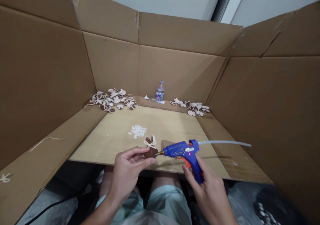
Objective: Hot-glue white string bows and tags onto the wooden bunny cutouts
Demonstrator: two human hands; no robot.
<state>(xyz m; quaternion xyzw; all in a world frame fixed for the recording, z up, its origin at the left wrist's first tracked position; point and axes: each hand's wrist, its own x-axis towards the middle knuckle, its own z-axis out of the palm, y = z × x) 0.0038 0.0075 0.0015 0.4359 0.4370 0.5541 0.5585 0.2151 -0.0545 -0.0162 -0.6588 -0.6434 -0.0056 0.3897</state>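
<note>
Pinching a brown piece (153, 150) near the front edge of the counter (172, 118), the left hand (128, 166) is facing the glue gun (182, 150) the right hand (211, 188) is gripping; walls (180, 65) are enclosing three sides, a bottle (160, 93) standing behind.

Blue glue gun (183, 149), orange trigger (186, 162)

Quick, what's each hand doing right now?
Left hand: closed, holding a brown piece with a cream bow between thumb and fingers.
Right hand: closed, holding the blue glue gun by its handle.
</note>
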